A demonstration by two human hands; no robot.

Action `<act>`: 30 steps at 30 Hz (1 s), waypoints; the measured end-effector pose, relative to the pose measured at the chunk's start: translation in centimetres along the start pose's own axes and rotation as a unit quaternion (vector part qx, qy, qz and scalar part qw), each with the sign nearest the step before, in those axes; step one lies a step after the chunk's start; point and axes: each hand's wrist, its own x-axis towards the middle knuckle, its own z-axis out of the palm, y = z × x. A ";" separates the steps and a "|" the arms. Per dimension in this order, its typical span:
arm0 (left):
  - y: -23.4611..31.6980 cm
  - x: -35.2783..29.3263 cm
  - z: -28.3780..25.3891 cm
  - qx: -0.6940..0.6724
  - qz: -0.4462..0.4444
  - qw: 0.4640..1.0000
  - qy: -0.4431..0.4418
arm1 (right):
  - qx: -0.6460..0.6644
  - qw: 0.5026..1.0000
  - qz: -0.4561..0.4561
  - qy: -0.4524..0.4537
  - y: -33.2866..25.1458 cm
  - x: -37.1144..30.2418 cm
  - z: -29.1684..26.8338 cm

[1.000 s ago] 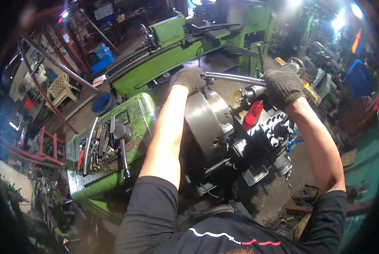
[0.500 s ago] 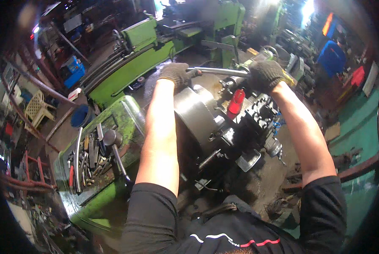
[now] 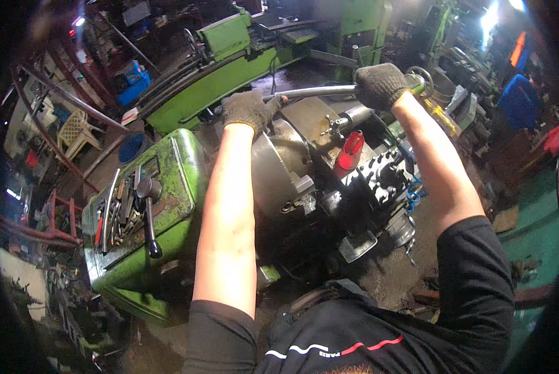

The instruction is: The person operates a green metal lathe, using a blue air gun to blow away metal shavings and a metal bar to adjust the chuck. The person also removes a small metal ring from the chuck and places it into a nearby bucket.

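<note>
Both my hands wear dark knitted gloves. A long metal bar [image 3: 323,91] spans them, lying crosswise above the far side of the lathe. My right hand [image 3: 382,85] is closed round its right part. At the bar's left end my left hand [image 3: 247,112] is closed, thumb toward the bar, just beyond the big steel lathe chuck [image 3: 268,177]; the chuck key or socket end, if any, is hidden. Right of the chuck, a red translucent cup-like container [image 3: 351,151] stands on the machine beside the tool post and carriage [image 3: 385,177].
The green headstock [image 3: 189,165] at left carries several loose tools [image 3: 122,209] and a ball-ended lever [image 3: 150,212]. Another green lathe [image 3: 217,87] stands behind. A blue bucket [image 3: 131,148] and a plastic chair [image 3: 78,132] are at far left. Metal parts crowd the right side.
My view has shifted, so the lathe sits differently in it. The bar is still between my hands, and both hands have moved slightly left and the right one up in the picture.
</note>
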 end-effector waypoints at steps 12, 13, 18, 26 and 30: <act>7.3 -2.4 -3.8 0.175 -0.083 0.981 -0.024 | 0.627 0.694 0.169 0.311 -12.6 -6.0 6.9; 7.2 -2.8 -4.5 0.195 -0.046 0.976 -0.080 | 0.674 0.669 0.224 0.221 -14.1 -7.8 8.6; 6.2 -2.9 0.2 0.184 -0.169 0.961 -0.120 | 0.704 0.622 0.338 0.058 -20.2 -8.9 18.9; 3.8 -2.2 -1.3 0.118 0.162 0.943 0.264 | 0.813 0.485 0.294 -0.135 -22.9 -2.1 26.3; 4.0 -1.5 1.9 0.015 0.107 0.973 0.202 | 0.449 0.885 0.122 0.009 -22.8 0.5 36.0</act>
